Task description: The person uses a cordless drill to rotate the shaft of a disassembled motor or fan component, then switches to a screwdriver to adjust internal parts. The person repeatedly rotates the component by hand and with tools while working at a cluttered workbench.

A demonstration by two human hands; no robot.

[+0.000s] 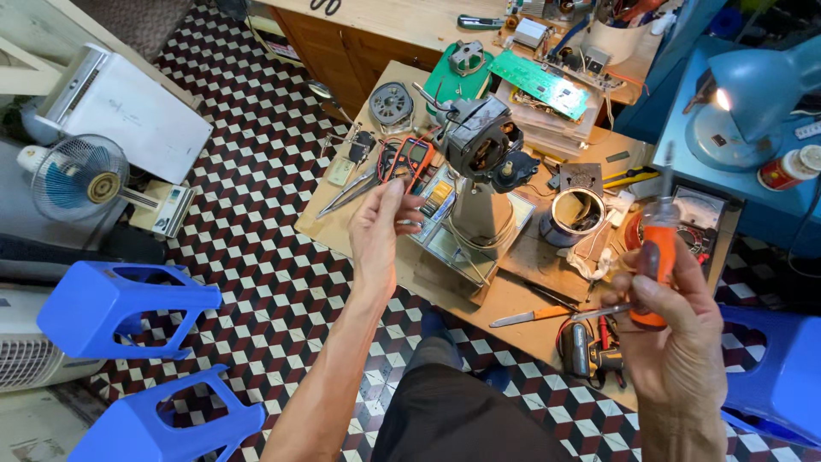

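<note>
My right hand (676,342) grips an orange-handled screwdriver (659,257) upright, its shaft pointing up, at the right of the low wooden table (513,295). My left hand (382,229) is raised over the table's left side, fingers pinched on something small that I cannot make out, next to red and black wires (395,158). Just right of it stands a bare fan motor (479,137) on a grey stand (475,210).
The table carries a green circuit board (540,81), a metal cup (571,216), pliers, an orange knife (530,316), a multimeter and a drill (590,355). Blue plastic stools (120,308) stand at left and right. A small fan (79,178) and a blue desk lamp (753,90) flank the scene.
</note>
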